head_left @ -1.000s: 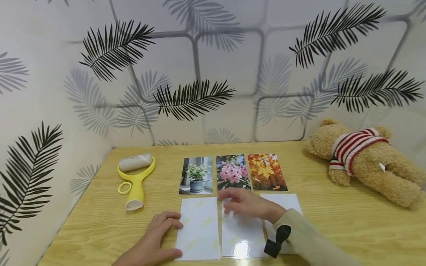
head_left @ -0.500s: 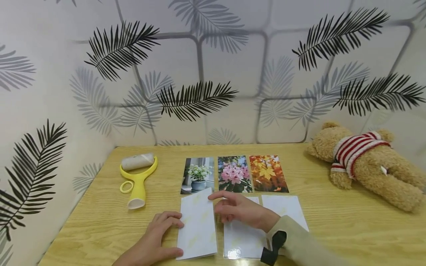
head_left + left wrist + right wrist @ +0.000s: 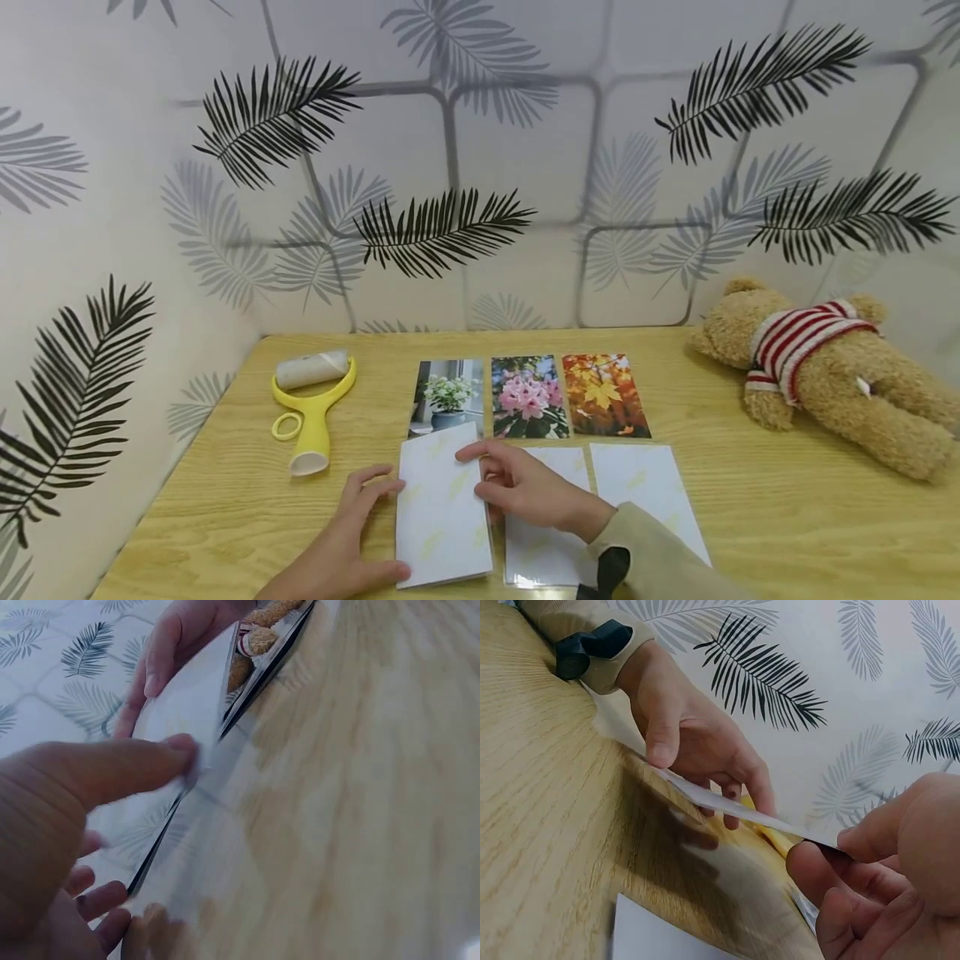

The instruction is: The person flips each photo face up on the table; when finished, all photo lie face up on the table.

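Pinching the left card (image 3: 438, 521) by its right edge, in the head view the right hand (image 3: 528, 492) seems to be lifting that side above the bench (image 3: 225, 517), toward its near edge. In the left wrist view, the left hand (image 3: 37, 817) is spread, thumb against the tilted card. The right wrist view shows the pinch between thumb and finger; the next move probably calls for raising the card without bending it.

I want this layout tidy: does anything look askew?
The left white card tilts up, its right edge pinched by the right hand, while the middle card and right card lie flat. The teddy bear lies down instead of sitting. No spill or damage shows.
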{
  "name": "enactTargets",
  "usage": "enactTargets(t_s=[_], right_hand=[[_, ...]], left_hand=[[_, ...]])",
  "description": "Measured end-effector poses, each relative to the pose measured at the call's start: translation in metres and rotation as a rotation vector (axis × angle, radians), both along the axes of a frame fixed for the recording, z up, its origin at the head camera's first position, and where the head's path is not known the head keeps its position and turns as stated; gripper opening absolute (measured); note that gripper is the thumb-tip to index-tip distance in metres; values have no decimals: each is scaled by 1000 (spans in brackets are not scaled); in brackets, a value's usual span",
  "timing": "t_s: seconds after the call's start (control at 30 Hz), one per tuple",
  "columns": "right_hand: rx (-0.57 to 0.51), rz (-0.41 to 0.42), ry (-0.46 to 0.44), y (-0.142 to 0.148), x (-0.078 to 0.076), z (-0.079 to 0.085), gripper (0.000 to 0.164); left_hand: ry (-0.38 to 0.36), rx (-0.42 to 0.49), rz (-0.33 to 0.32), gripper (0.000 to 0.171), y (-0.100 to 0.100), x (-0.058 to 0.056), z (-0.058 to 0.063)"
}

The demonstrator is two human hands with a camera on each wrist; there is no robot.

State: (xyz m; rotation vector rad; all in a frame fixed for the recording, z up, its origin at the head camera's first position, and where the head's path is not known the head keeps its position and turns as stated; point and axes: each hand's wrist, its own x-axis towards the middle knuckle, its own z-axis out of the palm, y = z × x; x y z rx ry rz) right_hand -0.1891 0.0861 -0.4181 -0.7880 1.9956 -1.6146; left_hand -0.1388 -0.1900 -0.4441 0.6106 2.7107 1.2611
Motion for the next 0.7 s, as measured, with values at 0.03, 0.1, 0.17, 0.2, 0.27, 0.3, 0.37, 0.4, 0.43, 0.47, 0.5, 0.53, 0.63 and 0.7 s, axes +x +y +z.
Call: enactTargets(t_s=[0.03, 0.1, 0.17, 0.2, 0.27, 0.3, 0.37, 0.4, 0.43, 0.47, 0.5, 0.53, 0.63, 0.7], right_hand=[[-4, -3, 1, 0, 0, 1, 38], [-20, -7, -3, 0, 0, 3, 39], [-42, -9, -14, 1, -1, 4, 39], [-55, -6, -25, 2, -1, 5, 39], [-76, -3, -54, 3, 0, 5, 39], [-85, -2, -64, 4, 0, 5, 40], [-96, -2, -79, 5, 0, 4, 40], [-97, -5, -75, 5, 0, 3, 40], [-88, -8, -56, 5, 1, 3, 39], [-65, -10, -15, 5, 1, 2, 39], [-36, -13, 34, 5, 1, 1, 38], [-1, -16, 89, 4, 2, 0, 37], [130, -45, 259, 1, 6, -2, 34], [195, -62, 318, -2, 9, -1, 33]], left_hand=[[-30, 31, 12, 83, -1, 0, 1], [-98, 102, 34, 88, -1, 0, 3], [-169, 194, 16, 88, -2, 0, 5], [-217, 245, -6, 86, -2, -1, 6], [-306, 359, -85, 81, -2, -2, 8], [-342, 412, -131, 79, -2, -2, 8], [-417, 515, -192, 75, -2, -4, 7], [-436, 561, -210, 74, -2, -5, 7], [-445, 598, -222, 73, -3, -5, 6], [-450, 624, -222, 73, -4, -6, 5], [-449, 645, -214, 72, -4, -6, 4], [-461, 669, -197, 71, -6, -7, 2], [-484, 729, -187, 67, -10, -7, 0], [-497, 743, -177, 64, -13, -6, 0]])
